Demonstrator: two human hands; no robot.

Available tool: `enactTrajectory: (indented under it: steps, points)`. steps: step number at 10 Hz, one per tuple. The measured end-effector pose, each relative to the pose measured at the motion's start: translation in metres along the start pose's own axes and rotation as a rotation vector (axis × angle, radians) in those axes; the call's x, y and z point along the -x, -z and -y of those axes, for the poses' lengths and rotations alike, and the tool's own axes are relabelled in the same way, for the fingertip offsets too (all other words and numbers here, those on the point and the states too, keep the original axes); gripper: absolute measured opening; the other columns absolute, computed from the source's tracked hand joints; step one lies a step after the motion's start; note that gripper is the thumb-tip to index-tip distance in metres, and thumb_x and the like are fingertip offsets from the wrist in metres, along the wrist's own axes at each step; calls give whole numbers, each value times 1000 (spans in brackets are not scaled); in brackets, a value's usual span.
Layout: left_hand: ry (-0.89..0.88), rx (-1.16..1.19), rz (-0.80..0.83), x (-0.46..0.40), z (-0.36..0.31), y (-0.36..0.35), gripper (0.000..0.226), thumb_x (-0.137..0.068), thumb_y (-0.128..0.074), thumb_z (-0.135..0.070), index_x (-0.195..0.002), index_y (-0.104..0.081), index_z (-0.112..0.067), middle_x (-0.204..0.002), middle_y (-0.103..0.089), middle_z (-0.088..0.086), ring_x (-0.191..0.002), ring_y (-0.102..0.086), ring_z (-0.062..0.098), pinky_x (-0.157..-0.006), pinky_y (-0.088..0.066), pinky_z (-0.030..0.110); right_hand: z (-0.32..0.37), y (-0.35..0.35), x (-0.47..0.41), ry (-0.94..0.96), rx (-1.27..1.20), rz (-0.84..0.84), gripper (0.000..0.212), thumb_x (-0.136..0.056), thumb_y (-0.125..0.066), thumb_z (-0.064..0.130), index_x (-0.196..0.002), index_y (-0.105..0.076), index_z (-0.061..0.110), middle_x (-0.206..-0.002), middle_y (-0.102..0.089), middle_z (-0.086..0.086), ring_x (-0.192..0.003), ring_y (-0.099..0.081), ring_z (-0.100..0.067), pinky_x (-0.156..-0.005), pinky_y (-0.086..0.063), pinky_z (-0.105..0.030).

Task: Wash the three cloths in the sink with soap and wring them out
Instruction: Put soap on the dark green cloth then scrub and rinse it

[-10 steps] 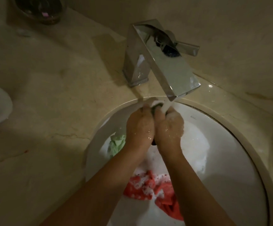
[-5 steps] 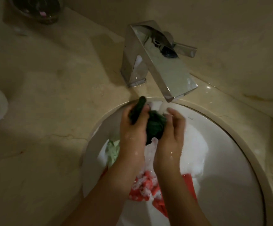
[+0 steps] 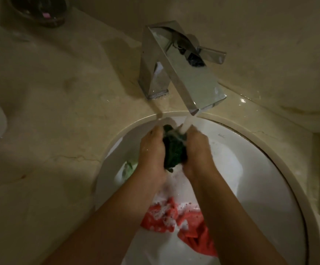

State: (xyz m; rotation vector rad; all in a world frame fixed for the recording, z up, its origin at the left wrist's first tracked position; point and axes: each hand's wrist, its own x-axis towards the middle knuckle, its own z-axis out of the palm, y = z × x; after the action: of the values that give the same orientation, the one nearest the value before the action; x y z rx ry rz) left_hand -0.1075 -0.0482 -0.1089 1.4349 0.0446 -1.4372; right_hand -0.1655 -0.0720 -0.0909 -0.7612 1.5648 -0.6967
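Your left hand (image 3: 152,150) and right hand (image 3: 198,152) squeeze the dark green cloth (image 3: 173,150) under running water | red cloth (image 3: 189,220) and light green cloth (image 3: 129,166) wait, soapy, in the sink (image 3: 260,169)

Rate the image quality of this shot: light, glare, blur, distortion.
Head view: dim, warm light with the counter in shadow; bright reflections on the chrome faucet; wide-angle bending at the sink rim; soft detail throughout, the dark cloth between left hand and right hand nearly textureless.
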Motion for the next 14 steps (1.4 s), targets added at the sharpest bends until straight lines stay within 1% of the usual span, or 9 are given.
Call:
enactTrajectory:
  steps: [2, 4, 6, 7, 8, 10, 11, 13, 14]
  points:
    - [164, 345, 208, -5, 7, 32, 51, -88, -57, -50, -130, -58, -20, -124, -66, 12, -110, -63, 33, -71, -58, 45, 14, 40, 25, 340, -14, -341, 17, -98, -52, 23, -83, -55, 32, -85, -62, 8, -86, -64, -15, -66, -53, -23]
    - [399, 412, 279, -5, 9, 26, 44, -97, -43, -55, -101, -64, -17, -90, -73, 6, -77, -72, 23, -65, -59, 38, 11, 36, 82, 507, 96, 127, 35, -88, -58, 2, -81, -67, 36, -96, -67, 14, -96, -66, -4, -69, -59, -25]
    - [-65, 152, 291, 30, 8, 13, 57, -84, -60, -54, -116, -63, -7, -105, -72, 9, -99, -70, 16, -92, -53, 36, -9, 15, 30, 464, 147, -163, 12, -87, -58, 48, -90, -61, 37, -105, -63, 0, -99, -62, -14, -89, -54, -41]
    - [-358, -188, 158, 25, 18, 7, 24, -98, -49, -35, -107, -60, -15, -84, -61, -10, -71, -60, -15, -66, -47, 6, -26, -2, 28, 498, 234, -86, 32, -83, -52, 61, -85, -54, 29, -82, -62, 1, -76, -63, -12, -69, -54, -32]
    - [-413, -269, -14, 18, 11, 0, 26, -98, -47, -43, -83, -64, -31, -77, -67, -12, -73, -64, -7, -72, -51, 20, -26, -3, 12, 416, 121, -76, 20, -91, -59, 44, -79, -55, 29, -73, -63, 6, -69, -63, -8, -66, -52, -28]
    - [-296, -426, -93, -3, -3, -10, 38, -102, -38, -24, -81, -68, -10, -78, -67, 7, -78, -65, 23, -70, -51, 35, -31, -7, -18, 481, 243, -119, 38, -95, -56, 9, -59, -55, 20, -46, -53, 10, -42, -52, 2, -44, -37, -13]
    - [-34, -203, -36, 0, 0, -6, 35, -101, -42, -32, -90, -68, -11, -89, -69, 12, -88, -67, 27, -85, -55, 42, -33, -6, -19, 410, 331, -119, 38, -97, -52, 16, -59, -53, 19, -49, -51, 8, -46, -53, -1, -46, -41, -23]
    - [68, 69, 196, 21, 14, 13, 26, -99, -46, -34, -110, -67, -22, -111, -69, 7, -104, -65, 25, -87, -54, 45, 12, 15, -3, 204, -144, -238, 35, -89, -44, 54, -92, -58, 22, -100, -62, -10, -96, -62, -27, -85, -53, -40]
    - [143, 249, 269, 22, 11, 22, 44, -90, -50, -53, -116, -69, -22, -114, -71, 7, -108, -65, 28, -83, -54, 46, 7, 21, 26, 338, -15, -23, 15, -93, -46, 30, -103, -56, 27, -105, -60, -1, -100, -61, -22, -79, -55, -31]
